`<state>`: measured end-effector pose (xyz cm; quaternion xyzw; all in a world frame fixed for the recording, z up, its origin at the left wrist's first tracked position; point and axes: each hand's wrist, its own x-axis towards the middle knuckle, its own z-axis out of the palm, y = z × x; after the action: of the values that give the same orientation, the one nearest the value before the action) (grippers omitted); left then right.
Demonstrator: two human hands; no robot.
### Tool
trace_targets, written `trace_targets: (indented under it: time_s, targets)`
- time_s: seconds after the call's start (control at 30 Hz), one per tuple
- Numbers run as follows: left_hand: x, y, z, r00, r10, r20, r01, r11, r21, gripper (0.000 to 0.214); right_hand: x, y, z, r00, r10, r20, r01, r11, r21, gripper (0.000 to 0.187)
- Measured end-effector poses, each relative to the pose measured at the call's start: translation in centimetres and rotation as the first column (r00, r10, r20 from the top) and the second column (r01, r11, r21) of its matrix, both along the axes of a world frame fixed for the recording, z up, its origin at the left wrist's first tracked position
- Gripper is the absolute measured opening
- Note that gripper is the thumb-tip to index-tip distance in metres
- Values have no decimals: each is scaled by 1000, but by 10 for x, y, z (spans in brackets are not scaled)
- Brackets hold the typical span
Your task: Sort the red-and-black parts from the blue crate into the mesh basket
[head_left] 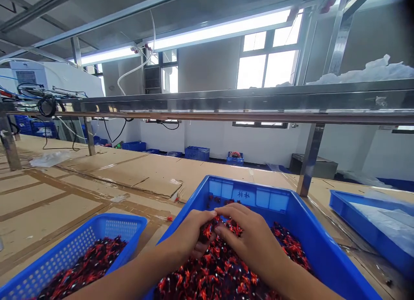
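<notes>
A large blue plastic bin in front of me holds a heap of small red-and-black pieces. Both my hands are down in that heap. My left hand is cupped, its fingers curled around a clump of the pieces. My right hand lies over the pile beside it, fingers bent and pinching into the same clump, fingertips touching the left hand's. What exactly each finger grips is partly hidden by the pieces.
A smaller perforated blue basket at lower left holds more red-and-black pieces. A shallow blue tray with clear plastic lies at right. The cardboard-covered bench runs left; a steel shelf rail crosses overhead on a post.
</notes>
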<state>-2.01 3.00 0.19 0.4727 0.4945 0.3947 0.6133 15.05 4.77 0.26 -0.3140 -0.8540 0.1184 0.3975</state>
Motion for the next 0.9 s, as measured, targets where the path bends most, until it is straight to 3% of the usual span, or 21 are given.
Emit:
trace_targets:
  time_s: [0.27, 0.5, 0.9]
  targets:
    - [-4, -1, -1, 999, 4, 52, -4, 1000, 4, 44, 4, 0, -2, 998, 46, 42, -51, 991, 124, 22]
    - [-4, -1, 4, 994, 16, 110, -22, 998, 58, 37, 15, -3, 8, 971, 154, -185, -164, 986, -40, 13]
    - [-11, 3, -1, 971, -32, 238, 32, 999, 1, 36, 14, -9, 8, 963, 219, -159, -192, 967, 167, 25]
